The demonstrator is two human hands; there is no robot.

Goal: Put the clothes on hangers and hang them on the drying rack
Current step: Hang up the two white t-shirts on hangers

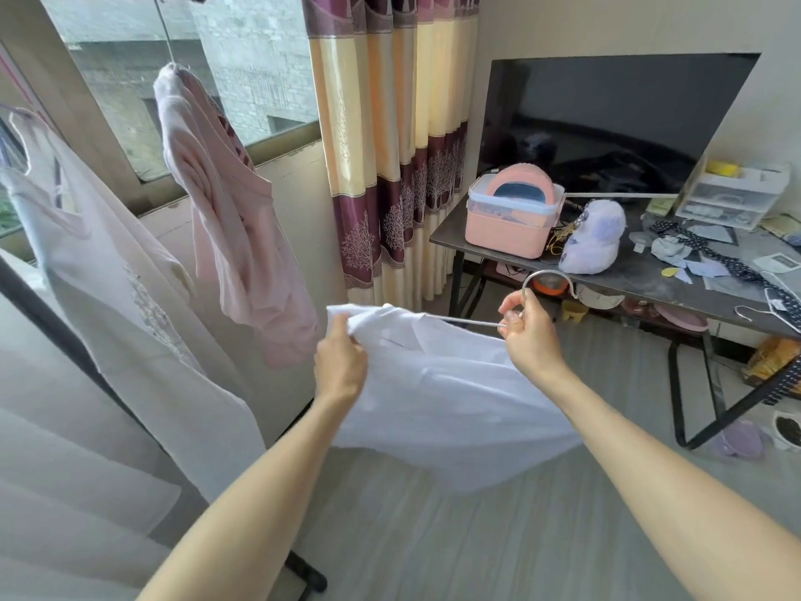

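A white garment point(437, 396) hangs in mid-air between my hands, in front of me above the floor. My left hand point(340, 366) pinches its upper left edge. My right hand point(526, 329) grips a metal wire hanger point(544, 277) at the base of its hook, and one arm of the hanger runs left into the white garment. To the left, a pink top point(234, 245) and a pale dress point(117, 297) hang on hangers from the drying rack, whose dark leg point(78, 353) slants down to the floor.
A dark table point(659, 271) on the right carries a pink box point(511, 214), a plush toy point(591, 236), papers and a small drawer unit. Another wire hanger point(754, 312) lies at its front edge. A TV point(615, 123) stands behind. Striped curtains point(390, 145) hang beside the window.
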